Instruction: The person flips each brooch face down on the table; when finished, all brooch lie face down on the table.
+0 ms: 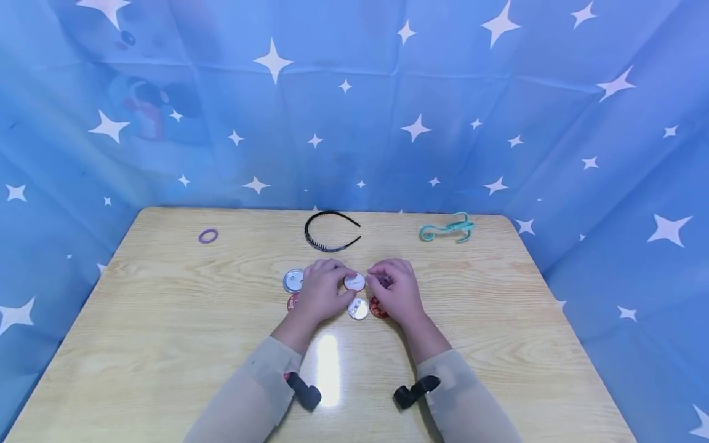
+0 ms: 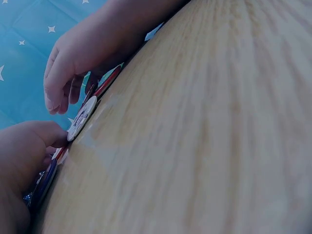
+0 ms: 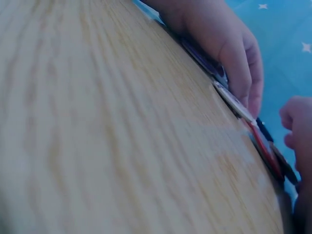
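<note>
In the head view, my left hand [image 1: 322, 289] pinches a white round button badge [image 1: 354, 282] with a dark red rim between thumb and forefinger, at the table. My right hand [image 1: 396, 289] is just right of it, fingers loosely bent and holding nothing visible. Below the pinched badge lies a white patterned badge [image 1: 357, 309]. A red badge [image 1: 378, 307] lies beside my right hand, and a dark badge [image 1: 384, 280] is partly hidden under it. Left of my left hand are a badge with its silver back up [image 1: 293, 280] and a partly covered red badge [image 1: 292, 301].
Behind the hands on the wooden table [image 1: 166, 344] lie a black toothed headband [image 1: 314, 239], a purple ring-shaped band [image 1: 208, 235] and a teal claw-like clip [image 1: 450, 227]. A blue curtain [image 1: 354, 104] with white stars hangs along the back and sides.
</note>
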{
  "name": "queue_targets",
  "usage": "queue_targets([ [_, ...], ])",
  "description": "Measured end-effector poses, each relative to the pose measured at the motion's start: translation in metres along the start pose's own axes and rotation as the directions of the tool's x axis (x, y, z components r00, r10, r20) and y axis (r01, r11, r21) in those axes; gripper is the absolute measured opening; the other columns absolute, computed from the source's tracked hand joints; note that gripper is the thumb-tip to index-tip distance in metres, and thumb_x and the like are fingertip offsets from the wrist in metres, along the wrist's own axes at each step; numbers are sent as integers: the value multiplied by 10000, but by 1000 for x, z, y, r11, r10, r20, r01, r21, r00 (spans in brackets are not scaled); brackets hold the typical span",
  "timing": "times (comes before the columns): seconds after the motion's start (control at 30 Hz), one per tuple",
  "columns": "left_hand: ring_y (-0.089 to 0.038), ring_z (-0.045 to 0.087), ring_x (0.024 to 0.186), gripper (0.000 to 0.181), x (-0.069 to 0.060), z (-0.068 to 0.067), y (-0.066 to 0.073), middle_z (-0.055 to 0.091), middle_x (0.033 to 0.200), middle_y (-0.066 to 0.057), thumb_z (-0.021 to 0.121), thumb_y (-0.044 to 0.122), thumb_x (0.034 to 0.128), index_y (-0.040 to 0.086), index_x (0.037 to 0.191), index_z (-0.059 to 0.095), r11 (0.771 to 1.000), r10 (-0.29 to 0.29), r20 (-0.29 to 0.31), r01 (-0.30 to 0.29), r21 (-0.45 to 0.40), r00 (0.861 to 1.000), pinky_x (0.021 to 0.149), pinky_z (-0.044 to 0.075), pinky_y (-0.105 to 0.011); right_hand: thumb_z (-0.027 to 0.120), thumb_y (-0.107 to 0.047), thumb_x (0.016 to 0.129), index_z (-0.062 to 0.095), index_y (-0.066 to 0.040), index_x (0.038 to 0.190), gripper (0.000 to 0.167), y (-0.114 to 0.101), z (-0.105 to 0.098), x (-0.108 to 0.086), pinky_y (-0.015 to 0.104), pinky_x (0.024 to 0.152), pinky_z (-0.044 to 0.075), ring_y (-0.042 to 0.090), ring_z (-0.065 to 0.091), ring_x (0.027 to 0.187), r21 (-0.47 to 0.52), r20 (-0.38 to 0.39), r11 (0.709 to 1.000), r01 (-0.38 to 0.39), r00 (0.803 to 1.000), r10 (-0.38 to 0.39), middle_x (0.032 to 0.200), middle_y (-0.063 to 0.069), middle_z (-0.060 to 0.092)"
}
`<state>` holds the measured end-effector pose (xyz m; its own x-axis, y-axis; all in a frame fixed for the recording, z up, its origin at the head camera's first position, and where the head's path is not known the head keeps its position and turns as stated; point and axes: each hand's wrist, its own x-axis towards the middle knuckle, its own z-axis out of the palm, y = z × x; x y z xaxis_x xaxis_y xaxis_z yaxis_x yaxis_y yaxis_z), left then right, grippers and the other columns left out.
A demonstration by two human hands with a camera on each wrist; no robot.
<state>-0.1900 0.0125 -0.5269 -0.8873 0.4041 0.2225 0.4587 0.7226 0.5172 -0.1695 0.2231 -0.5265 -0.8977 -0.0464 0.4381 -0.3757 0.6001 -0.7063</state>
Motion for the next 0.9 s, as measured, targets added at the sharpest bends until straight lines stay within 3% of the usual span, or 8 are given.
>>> queue_targets([
  [0.27,-253,546,1270,388,-1,-4,4,673,1284,11,794,441,932,236,1260,773,1000,-8,18,8,23,1000,1118,377,-507,800,-187,941,797,-129,993,77,4,-13,1,478,1022,433,273,558,1165,-80,21,997,12,1000,-10,1091,24,738],
  [0.47,-262,540,1288,479,-2,-5,5,669,1326,-7,782,522,931,230,1309,744,999,-7,41,6,40,999,1104,386,-507,819,-182,929,802,-119,1028,118,17,-32,-5,457,1009,438,270,566,1136,-159,-26,982,-105,994,102,1097,54,741],
  [0.57,-268,549,1287,462,-2,-5,3,674,1323,-12,780,516,938,229,1299,745,998,-3,35,1,63,999,1118,383,-516,820,-218,939,803,-119,1066,162,22,-37,-9,441,953,442,256,562,1088,-163,9,975,-154,987,158,1077,41,745],
  [0.67,-275,566,1276,427,-1,-4,1,685,1310,-24,760,483,965,208,1292,744,996,37,12,-38,83,999,1136,374,-522,823,-278,931,803,-137,1109,227,23,-39,-11,432,905,433,241,543,1049,-173,44,967,-188,979,198,1050,15,737],
  [0.9,-274,632,1206,348,3,-2,9,736,1205,-13,808,414,936,180,1192,780,985,129,-100,-116,128,987,1106,393,-525,804,-350,923,784,-160,1232,363,24,-45,-14,452,963,382,237,522,1072,-203,88,960,-193,973,214,1095,-8,717],
])
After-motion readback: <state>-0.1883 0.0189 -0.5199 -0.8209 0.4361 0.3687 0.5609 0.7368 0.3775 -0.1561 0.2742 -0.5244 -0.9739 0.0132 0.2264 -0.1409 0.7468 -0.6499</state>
